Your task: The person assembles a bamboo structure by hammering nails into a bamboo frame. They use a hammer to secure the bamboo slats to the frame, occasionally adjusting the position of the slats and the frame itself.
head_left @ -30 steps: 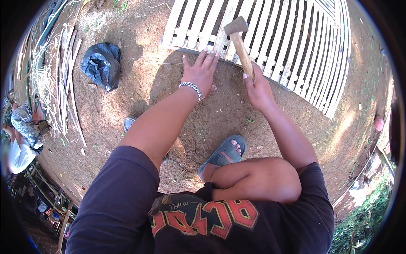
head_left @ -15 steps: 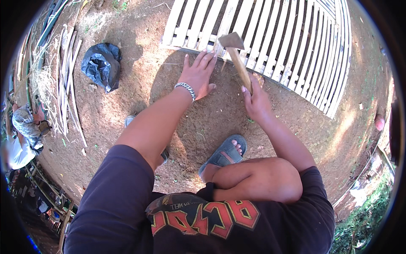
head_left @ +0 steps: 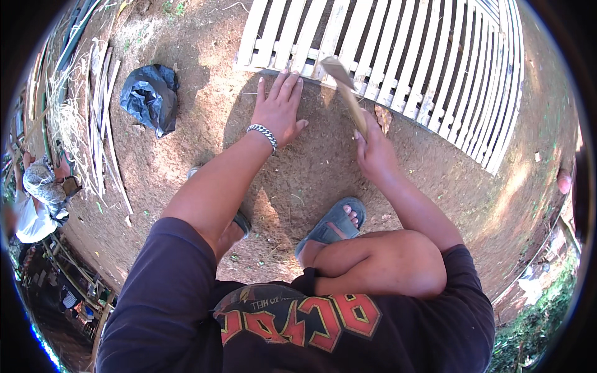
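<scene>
My left hand (head_left: 278, 112) lies with its fingers stretched out, its fingertips at the near edge of a panel of pale bamboo slats (head_left: 333, 37). A metal chain bracelet (head_left: 263, 135) circles that wrist. My right hand (head_left: 375, 152) is closed round the wooden handle of a hammer (head_left: 352, 105). Its dark, wedge-shaped head (head_left: 336, 71) is raised and overlaps the panel's near edge in view; whether it touches the slats I cannot tell. Below my right hand is my sandalled foot (head_left: 339, 221).
A crumpled black plastic bag (head_left: 149, 99) lies on the dirt ground to the left. Beyond it are loose bamboo strips (head_left: 99, 118) and shavings. Another person (head_left: 40, 199) is at the far left. Green plants (head_left: 538, 320) grow at the lower right.
My left hand has shifted a little left along the panel's edge. The hammer has turned in my right hand, so its head now shows narrower and slightly lower.
</scene>
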`<move>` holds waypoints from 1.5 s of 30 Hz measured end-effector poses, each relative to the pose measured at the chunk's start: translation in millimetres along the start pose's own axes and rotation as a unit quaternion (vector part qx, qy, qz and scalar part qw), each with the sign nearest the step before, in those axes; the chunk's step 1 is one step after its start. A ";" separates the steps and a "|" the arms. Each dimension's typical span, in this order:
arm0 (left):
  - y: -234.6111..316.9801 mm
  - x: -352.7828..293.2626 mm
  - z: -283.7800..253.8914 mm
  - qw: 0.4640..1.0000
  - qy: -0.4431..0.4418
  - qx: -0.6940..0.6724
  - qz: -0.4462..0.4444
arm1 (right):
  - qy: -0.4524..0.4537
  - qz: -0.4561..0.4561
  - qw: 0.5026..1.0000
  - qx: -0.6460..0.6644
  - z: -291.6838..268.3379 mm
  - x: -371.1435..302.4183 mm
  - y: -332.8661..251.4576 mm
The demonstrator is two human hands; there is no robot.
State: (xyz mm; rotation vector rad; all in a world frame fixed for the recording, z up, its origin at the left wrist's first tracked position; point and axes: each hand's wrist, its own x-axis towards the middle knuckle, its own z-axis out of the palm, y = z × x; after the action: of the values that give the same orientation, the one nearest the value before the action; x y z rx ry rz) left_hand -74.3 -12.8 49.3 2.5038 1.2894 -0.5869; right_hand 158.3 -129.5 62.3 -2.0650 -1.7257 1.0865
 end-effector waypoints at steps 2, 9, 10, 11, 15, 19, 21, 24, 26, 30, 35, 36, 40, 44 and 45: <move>0.3 0.5 -0.2 1.000 -0.006 0.002 0.001 | -0.041 0.019 0.998 -0.037 -1.0 6.2 1.1; -2.1 2.9 -8.3 1.000 -0.017 0.007 0.004 | 0.106 -0.095 0.990 0.020 -3.8 3.1 1.8; -2.0 3.6 -8.9 1.000 -0.014 0.007 0.005 | 0.150 -0.140 0.979 0.017 -4.5 2.3 4.8; -1.8 3.7 -7.6 1.000 -0.016 0.006 0.005 | 0.072 -0.077 0.994 -0.035 -5.4 5.6 7.6; -0.1 5.2 -5.2 1.000 -0.012 0.004 0.005 | -0.072 0.043 0.991 -0.106 -23.1 22.8 6.4; -1.1 1.4 -4.9 1.000 -0.007 -0.003 0.004 | 0.079 -0.049 0.996 0.005 -22.8 7.6 -10.0; -2.3 1.7 -5.1 1.000 -0.007 -0.007 0.005 | 0.062 -0.049 0.997 -0.026 -15.1 4.4 0.2; -1.4 6.8 -9.1 1.000 -0.009 -0.007 0.008 | -0.033 0.002 0.991 -0.128 -21.9 19.0 5.9; -2.7 5.9 -8.8 1.000 -0.012 -0.004 0.005 | -0.052 0.014 0.991 -0.125 -27.6 23.7 -1.9; -5.3 2.9 -8.8 1.000 -0.013 0.003 0.004 | 0.080 -0.045 0.996 -0.016 -23.6 10.0 -13.2; -2.2 2.9 -9.9 0.999 -0.029 0.021 0.014 | -0.103 0.062 0.978 -0.168 -21.9 18.9 4.6; -1.5 2.4 -11.1 0.999 -0.033 0.028 0.015 | -0.094 0.063 0.983 -0.147 -26.1 20.2 4.1; -3.4 0.5 -10.8 0.999 -0.030 0.019 0.013 | 0.064 -0.005 0.997 -0.045 -20.6 -1.8 -1.2; -3.4 -1.6 -6.5 1.000 -0.024 -0.014 0.010 | 0.038 0.044 0.998 -0.001 -8.8 -36.6 15.6; -3.0 -2.3 -2.9 1.000 -0.016 -0.024 0.008 | 0.028 0.041 0.999 0.001 -3.5 -44.7 22.8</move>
State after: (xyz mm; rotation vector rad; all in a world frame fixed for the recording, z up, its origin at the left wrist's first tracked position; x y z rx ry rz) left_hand -77.2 -11.6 52.8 2.4534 1.2567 -0.5813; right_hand 176.4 -176.1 68.1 -2.1614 -1.6253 1.0430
